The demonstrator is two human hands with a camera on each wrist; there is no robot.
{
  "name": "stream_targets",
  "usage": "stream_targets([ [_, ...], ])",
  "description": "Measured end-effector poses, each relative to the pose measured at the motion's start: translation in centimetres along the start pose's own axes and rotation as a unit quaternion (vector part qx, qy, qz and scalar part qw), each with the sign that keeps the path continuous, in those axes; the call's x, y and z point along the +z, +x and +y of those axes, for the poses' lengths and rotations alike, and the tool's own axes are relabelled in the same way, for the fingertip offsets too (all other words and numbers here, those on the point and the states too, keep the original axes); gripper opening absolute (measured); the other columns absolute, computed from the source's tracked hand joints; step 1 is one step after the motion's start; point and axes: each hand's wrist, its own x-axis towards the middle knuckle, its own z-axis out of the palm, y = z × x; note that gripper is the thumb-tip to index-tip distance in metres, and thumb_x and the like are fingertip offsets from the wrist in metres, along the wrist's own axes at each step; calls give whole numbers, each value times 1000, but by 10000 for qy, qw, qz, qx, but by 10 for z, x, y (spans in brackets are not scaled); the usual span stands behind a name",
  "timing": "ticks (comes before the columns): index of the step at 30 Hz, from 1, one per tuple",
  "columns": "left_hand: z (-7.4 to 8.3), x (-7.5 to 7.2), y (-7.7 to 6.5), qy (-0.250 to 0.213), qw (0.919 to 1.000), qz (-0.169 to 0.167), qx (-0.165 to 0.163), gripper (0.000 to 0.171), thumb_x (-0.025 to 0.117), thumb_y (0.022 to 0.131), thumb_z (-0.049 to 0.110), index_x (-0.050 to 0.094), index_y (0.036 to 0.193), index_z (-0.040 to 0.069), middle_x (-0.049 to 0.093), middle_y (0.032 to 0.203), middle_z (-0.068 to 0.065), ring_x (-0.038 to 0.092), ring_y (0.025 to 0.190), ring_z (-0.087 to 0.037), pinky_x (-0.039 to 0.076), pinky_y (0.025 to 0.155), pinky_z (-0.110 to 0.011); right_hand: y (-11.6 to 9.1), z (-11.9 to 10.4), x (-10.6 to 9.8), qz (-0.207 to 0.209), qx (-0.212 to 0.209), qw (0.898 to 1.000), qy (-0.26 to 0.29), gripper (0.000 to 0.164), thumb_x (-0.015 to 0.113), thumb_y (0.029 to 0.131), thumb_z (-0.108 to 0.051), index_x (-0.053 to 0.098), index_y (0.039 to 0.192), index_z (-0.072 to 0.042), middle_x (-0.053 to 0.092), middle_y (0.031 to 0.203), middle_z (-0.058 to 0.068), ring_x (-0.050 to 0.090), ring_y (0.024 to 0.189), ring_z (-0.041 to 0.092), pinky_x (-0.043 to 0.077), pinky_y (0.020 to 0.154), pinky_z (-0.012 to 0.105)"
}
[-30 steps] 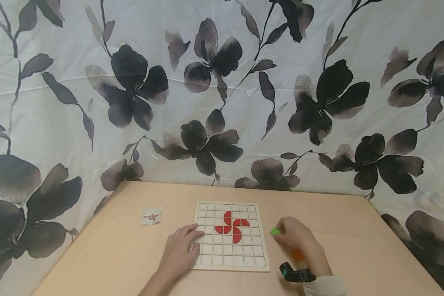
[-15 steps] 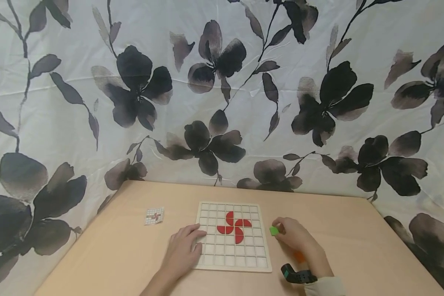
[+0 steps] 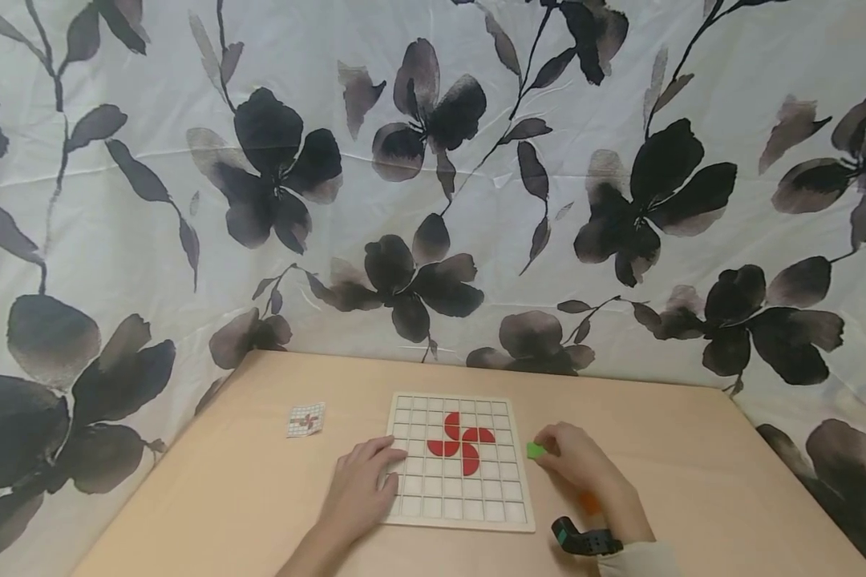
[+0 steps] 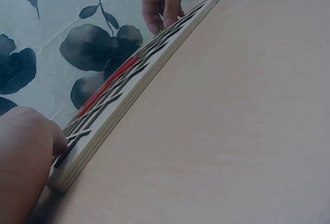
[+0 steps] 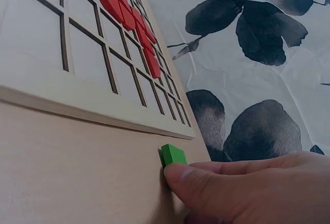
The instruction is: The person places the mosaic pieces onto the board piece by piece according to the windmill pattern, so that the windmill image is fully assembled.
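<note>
A pale gridded wooden board lies on the table, with several red curved tiles forming a pinwheel in its cells. My left hand rests at the board's left edge, fingers fairly straight and fingertips over the rim. Just right of the board, my right hand pinches a small green tile between thumb and forefinger. In the right wrist view that green tile stands tilted up near the board's edge, its lower part covered by the thumb. Whether it touches the table I cannot tell.
To the left of the board lies a small printed card showing a similar red pinwheel on a grid. Something orange is partly hidden beneath my right wrist, which wears a black band. A flowered cloth hangs behind the table.
The head view has turned slightly, so everything sits a little further right. The green tile has tipped slightly in my right fingers. My left hand stays on the board's edge.
</note>
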Motion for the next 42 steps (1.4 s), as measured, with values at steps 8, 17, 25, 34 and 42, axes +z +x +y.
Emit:
stream_targets([
  [8, 2, -1, 1, 28, 10000, -22, 19, 27, 62, 84, 20, 68, 110, 25, 58, 130, 1, 49, 123, -20, 36, 99, -47, 0, -3, 0, 54, 128, 9996, 229, 24, 77, 77, -19, 69, 97, -9, 65, 88, 0, 56, 79, 12, 50, 75, 32],
  [17, -1, 2, 0, 41, 10000, 53, 37, 27, 63, 83, 21, 68, 110, 26, 58, 130, 3, 50, 123, -20, 37, 98, -46, -1, -11, -2, 84, 190, 9996, 177, 22, 75, 79, -21, 69, 98, -13, 65, 86, -3, 56, 77, 13, 48, 72, 31],
  [25, -2, 0, 1, 33, 10000, -7, -5, 28, 62, 84, 20, 68, 110, 25, 57, 131, 2, 49, 123, -20, 36, 98, -46, -1, -27, 1, 239, 19, 9997, 37, 21, 75, 80, -24, 70, 99, -16, 65, 85, -5, 55, 74, 10, 46, 66, 28],
  [34, -1, 0, 1, 22, 10000, 42, 1, 28, 63, 83, 19, 69, 109, 25, 58, 129, 2, 50, 123, -21, 36, 98, -47, -6, -58, 7, 62, -367, 9993, -91, 26, 76, 78, -27, 71, 101, -15, 64, 83, -6, 52, 70, 10, 43, 58, 25],
  [42, 1, 0, 4, 27, 10000, 51, 3, 28, 64, 82, 19, 69, 109, 25, 58, 129, 1, 50, 123, -21, 36, 99, -47, -7, -79, 13, 50, -1057, 9932, -475, 21, 74, 80, -22, 72, 98, -13, 66, 89, -3, 50, 69, 8, 42, 58, 22],
])
